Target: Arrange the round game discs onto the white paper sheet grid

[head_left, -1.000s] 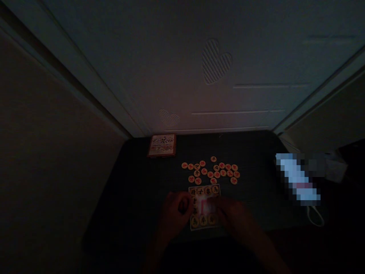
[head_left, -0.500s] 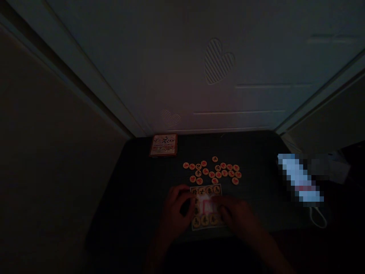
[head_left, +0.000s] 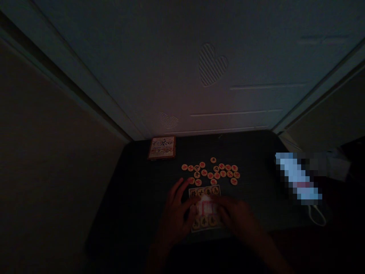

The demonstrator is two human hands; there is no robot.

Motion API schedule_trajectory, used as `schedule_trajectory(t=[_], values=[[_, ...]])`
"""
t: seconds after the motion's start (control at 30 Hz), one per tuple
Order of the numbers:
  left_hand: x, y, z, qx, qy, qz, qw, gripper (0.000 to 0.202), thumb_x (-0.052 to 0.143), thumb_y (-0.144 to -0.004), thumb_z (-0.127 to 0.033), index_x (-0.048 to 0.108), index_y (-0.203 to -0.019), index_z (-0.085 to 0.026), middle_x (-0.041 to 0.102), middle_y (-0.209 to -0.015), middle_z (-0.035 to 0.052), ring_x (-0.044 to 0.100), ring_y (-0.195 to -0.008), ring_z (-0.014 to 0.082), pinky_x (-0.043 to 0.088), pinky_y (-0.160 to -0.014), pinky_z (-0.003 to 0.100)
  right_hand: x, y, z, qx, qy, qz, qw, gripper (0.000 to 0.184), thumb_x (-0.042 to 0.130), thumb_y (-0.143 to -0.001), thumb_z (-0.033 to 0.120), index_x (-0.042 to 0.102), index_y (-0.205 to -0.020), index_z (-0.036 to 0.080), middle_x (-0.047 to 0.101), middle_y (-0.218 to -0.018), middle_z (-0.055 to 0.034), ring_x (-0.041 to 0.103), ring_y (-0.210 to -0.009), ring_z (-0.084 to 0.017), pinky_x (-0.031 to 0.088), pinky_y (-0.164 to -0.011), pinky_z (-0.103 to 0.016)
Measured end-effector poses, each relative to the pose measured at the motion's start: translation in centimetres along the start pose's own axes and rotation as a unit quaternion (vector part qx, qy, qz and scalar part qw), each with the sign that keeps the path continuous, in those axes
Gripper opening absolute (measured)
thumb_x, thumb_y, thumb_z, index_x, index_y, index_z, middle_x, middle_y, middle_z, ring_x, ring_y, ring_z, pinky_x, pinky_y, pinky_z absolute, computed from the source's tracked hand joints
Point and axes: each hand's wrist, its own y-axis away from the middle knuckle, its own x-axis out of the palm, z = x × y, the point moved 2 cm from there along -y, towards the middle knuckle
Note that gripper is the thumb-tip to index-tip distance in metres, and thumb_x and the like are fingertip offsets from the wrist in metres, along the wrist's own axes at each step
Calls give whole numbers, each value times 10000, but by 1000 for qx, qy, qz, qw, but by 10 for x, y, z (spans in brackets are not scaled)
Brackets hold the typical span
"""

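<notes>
A small bright-edged sheet [head_left: 207, 229] lies near the table's front, with round Chinese chess pieces [head_left: 204, 222] along its edges and a bright glow over pink lines in its middle. At its left side my left hand [head_left: 177, 211] is open, fingers spread, thumb and a fingertip by the pieces on that side. Over the right side rests my right hand [head_left: 238, 216], fingers curled together; whatever may be between them is hidden. Beyond the sheet, several loose chess pieces [head_left: 217, 175] with red or black characters are scattered. One finger of my left hand reaches close to the nearest loose piece.
A flat printed box [head_left: 162, 147] stands at the back left of the dark table [head_left: 125, 182]. Against the back edge is a pale panel [head_left: 182, 76] with raised hearts. A blurred-out bright device [head_left: 298, 179] with a white cord loop lies at the right. The light is dim.
My left fingers have spread and reached forward, and its thumb side now covers the left-side pieces. My right hand has shifted slightly left. The view has tilted a little.
</notes>
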Motion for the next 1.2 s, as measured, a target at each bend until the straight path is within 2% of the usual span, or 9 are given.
schedule_trajectory(t=[0.13,0.33,0.53,0.63,0.8,1.0,1.1,1.2], values=[[-1,1,6,-19,48,-35,998,309,484,-994,-196,709,-1183,-291,358,-1623,35,288,-1490,346,382,-1144,648,-6,7,-9,-1,-31,-63,998,450,452,-951,169,660,-1341,249,750,-1244,-54,747,-1047,-197,594,-934,-332],[-6,1,21,-112,99,-127,981,235,466,-1019,-225,688,-1078,-272,589,-1398,72,522,-1323,272,461,-1106,565,-22,14,-41,16,-17,-182,983,360,468,-987,263,673,-1283,245,751,-1190,-80,724,-1053,-240,583,-931,-386],[-16,-9,33,-123,78,-137,980,142,560,-988,-259,663,-1084,-261,660,-1252,66,605,-1201,249,495,-1063,501,-26,13,-68,66,-12,-228,971,296,529,-975,344,674,-1205,225,749,-1039,-77,719,-891,-228,576,-790,-350],[-23,-19,37,-108,67,-119,985,155,560,-990,-252,653,-1115,-260,682,-1191,56,632,-1144,232,515,-1032,463,-23,13,-73,93,-26,-233,968,280,542,-971,384,675,-1147,211,740,-965,-63,706,-816,-212,561,-727,-326],[-29,-45,39,-64,36,-60,995,184,582,-986,-262,649,-1158,-262,697,-1175,43,640,-1121,225,527,-993,430,-19,14,-77,106,-57,-232,965,271,551,-971,426,676,-1077,209,737,-942,-58,702,-809,-208,552,-731,-321],[-22,-79,34,-23,-5,30,999,181,630,-958,-274,673,-1134,-256,721,-1130,42,649,-1076,234,520,-969,437,-22,15,-77,111,-70,-234,963,269,544,-974,435,684,-1028,212,738,-904,-58,696,-777,-203,547,-709,-312],[-19,-90,30,-9,-23,58,998,151,633,-945,-232,686,-1084,-258,733,-1086,28,652,-1041,231,513,-950,420,-23,15,-77,110,-70,-241,962,272,538,-974,442,683,-1020,216,737,-891,-55,690,-758,-201,542,-685,-307],[-16,-95,26,-11,-48,63,997,90,640,-937,-243,698,-1004,-257,733,-1011,22,657,-966,226,515,-881,389,-24,16,-78,113,-72,-251,959,280,539,-971,453,683,-1026,220,742,-902,-58,697,-773,-208,546,-689,-310]])
